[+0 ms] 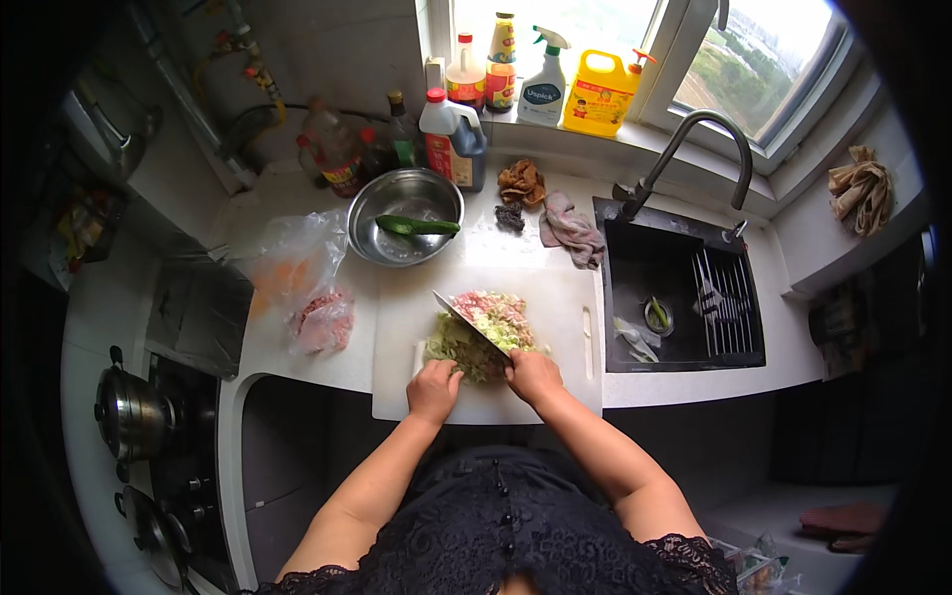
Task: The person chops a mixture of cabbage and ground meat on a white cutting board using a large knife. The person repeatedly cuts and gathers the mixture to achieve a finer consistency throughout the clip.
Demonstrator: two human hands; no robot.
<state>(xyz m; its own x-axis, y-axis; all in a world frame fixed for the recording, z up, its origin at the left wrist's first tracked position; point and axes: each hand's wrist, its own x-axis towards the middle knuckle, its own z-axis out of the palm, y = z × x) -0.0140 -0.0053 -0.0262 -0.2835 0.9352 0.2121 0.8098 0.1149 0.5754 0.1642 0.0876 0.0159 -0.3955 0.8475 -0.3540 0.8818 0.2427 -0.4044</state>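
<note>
Head | right fingers (514, 357) grip knife (470, 323) | left fingers (452, 369) curled, hold unclear | board (561, 312): room at right edge

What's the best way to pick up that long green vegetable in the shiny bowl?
I'd grip the vegetable around its middle, coming straight down from above. It's long and slim and lies crosswise, so the middle should balance best. The metal bowl is open on top, while its walls would probably block you from the side.

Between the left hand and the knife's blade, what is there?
Chopped greens on the board: the head view shows them between the left hand and the knife. Whether the fingertips touch them is unclear.
</note>
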